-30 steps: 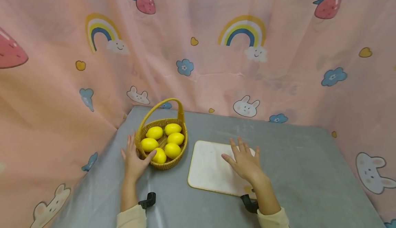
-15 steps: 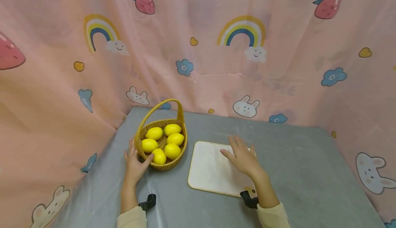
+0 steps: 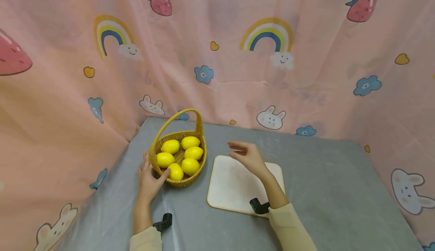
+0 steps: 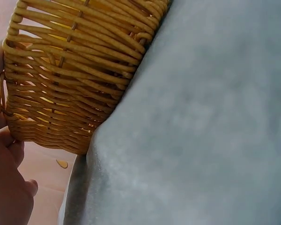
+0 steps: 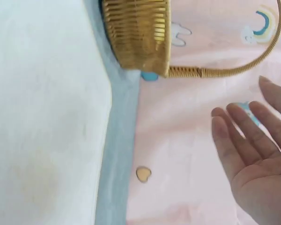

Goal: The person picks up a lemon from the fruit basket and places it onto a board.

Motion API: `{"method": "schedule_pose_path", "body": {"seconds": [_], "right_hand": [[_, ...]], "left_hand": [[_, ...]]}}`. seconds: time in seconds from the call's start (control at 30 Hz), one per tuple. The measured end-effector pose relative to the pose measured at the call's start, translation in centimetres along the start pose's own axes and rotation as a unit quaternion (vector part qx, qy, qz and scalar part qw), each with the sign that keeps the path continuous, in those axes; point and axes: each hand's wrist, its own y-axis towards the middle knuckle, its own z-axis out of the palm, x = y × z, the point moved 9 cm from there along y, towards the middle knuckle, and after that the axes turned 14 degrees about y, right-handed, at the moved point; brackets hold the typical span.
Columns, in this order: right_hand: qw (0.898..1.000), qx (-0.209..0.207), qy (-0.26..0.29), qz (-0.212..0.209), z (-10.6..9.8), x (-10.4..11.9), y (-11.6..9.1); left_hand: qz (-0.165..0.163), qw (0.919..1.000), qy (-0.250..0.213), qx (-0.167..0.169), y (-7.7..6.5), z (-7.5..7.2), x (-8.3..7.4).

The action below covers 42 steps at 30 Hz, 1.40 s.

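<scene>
Nearest the camera, two cream sleeves (image 3: 289,224) reach out over the grey worktop (image 3: 333,183). The left hand (image 3: 149,181) rests against the near left side of the wicker basket (image 3: 190,181), fingers lying along the woven wall and the thumb hooked at the rim; the left wrist view shows the palm pressed to the weave, with the basket standing flat on the grey surface. It holds the basket's side lightly rather than closing round it.

Just right of the basket lies a white cutting board (image 3: 234,190) with a pale yellow edge, flat on the worktop and apart from the basket. The right hand (image 3: 246,154) hovers above the board's far left corner, raised off it, fingers straight and spread, palm turned toward the basket, holding nothing. The right wrist view confirms the flat, empty palm, with the basket's handle (image 5: 234,68) beyond it.

Six yellow lemons (image 3: 190,166) fill the basket, whose arched handle rises at the far side. Behind the worktop hangs a pink curtain (image 3: 221,73) printed with rainbows, strawberries, bunnies and blue flowers.
</scene>
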Motion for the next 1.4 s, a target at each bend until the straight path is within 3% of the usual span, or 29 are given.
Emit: {"method": "schedule_pose_path", "body": {"seconds": [0.2,0.4,0.57,1.07,1.27,1.4], "right_hand": [[0.996,0.045,0.072,-0.013,3.9,0.0,2.3],[0.988,0.111,0.104,-0.017,8.4,0.2,3.8],[0.984,0.146,0.101,-0.018,11.1,0.3,4.7],[0.981,0.195,-0.007,0.009,14.5,-1.6,5.4],[0.963,0.238,-0.125,0.011,15.8,-1.9,5.4],[0.951,0.255,-0.175,0.017,16.4,-1.8,5.5]], "left_hand": [[0.002,1.0,-0.004,0.003,0.0,0.0,0.0],[0.001,1.0,-0.009,0.002,0.0,0.0,-0.1],[-0.002,1.0,-0.007,0.006,0.0,0.1,0.0],[-0.007,0.9999,0.001,0.013,-0.2,0.4,0.5],[-0.006,0.9999,0.003,0.008,-0.2,0.3,0.4],[-0.007,0.9999,0.002,0.009,-0.1,0.3,0.4]]}}
